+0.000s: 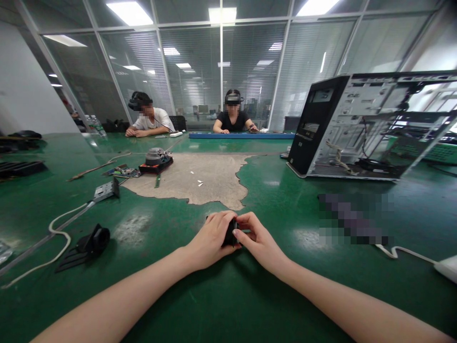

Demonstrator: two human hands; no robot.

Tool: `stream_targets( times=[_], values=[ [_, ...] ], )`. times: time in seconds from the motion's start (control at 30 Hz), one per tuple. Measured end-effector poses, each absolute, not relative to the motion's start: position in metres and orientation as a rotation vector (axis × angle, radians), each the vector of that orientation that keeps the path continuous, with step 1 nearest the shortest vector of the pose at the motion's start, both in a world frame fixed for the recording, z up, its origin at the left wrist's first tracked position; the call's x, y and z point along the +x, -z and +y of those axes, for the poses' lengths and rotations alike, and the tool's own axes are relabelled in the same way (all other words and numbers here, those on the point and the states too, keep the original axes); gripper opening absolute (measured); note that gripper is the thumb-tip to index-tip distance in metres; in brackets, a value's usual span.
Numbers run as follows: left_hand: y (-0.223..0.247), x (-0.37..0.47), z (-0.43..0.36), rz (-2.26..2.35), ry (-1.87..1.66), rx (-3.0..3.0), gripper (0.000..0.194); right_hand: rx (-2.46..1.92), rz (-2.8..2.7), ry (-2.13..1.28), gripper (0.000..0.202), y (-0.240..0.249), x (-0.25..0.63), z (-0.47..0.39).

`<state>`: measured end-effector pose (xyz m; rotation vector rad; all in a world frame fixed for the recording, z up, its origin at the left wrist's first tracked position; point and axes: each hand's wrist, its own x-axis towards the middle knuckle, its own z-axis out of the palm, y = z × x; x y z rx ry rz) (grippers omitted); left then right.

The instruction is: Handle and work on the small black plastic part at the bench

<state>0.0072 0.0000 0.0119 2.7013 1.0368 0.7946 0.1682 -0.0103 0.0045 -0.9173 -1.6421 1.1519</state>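
Above the green table, a small black square-edged part (230, 233) sits between my two hands, much of it covered by fingers. My left hand (214, 233) is wrapped around its left side, thumb underneath. At the right face, the fingertips and thumb of my right hand (255, 236) pinch the part's edge. Its exact kind cannot be made out. To the left on the table lies a black plastic bracket (87, 245) with a round opening.
An opened computer case (357, 128) stands at the right. Beyond my hands, a bare worn patch (207, 178) marks the green tabletop (274, 295). A heatsink fan (156, 159), a metal drive part (107, 189) and a white cable (59, 233) lie left. Two people sit across the table.
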Motion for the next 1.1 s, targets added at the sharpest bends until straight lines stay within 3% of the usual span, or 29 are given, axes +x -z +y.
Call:
stream_targets(
  times=[0.2, 0.37, 0.93, 1.1],
  values=[
    [-0.0126, 0.0069, -0.0007, 1.040, -0.795, 2.704, 0.055, -0.921, -1.664, -1.126, 0.019, -0.0089, 0.1680, -0.0123],
    [-0.0101, 0.0063, -0.0003, 1.039, -0.811, 2.715, 0.059, -0.879, -1.636, -1.157, 0.009, -0.0059, 0.1690, -0.0103],
    [-0.0111, 0.0067, -0.0002, 1.029, -0.813, 2.706, 0.057, -0.912, -1.674, -1.108, 0.019, -0.0072, 0.1696, -0.0115],
    [-0.0106, 0.0059, -0.0006, 1.029, -0.813, 2.717, 0.058, -0.882, -1.646, -1.121, 0.010, -0.0038, 0.1705, -0.0096]
  ],
)
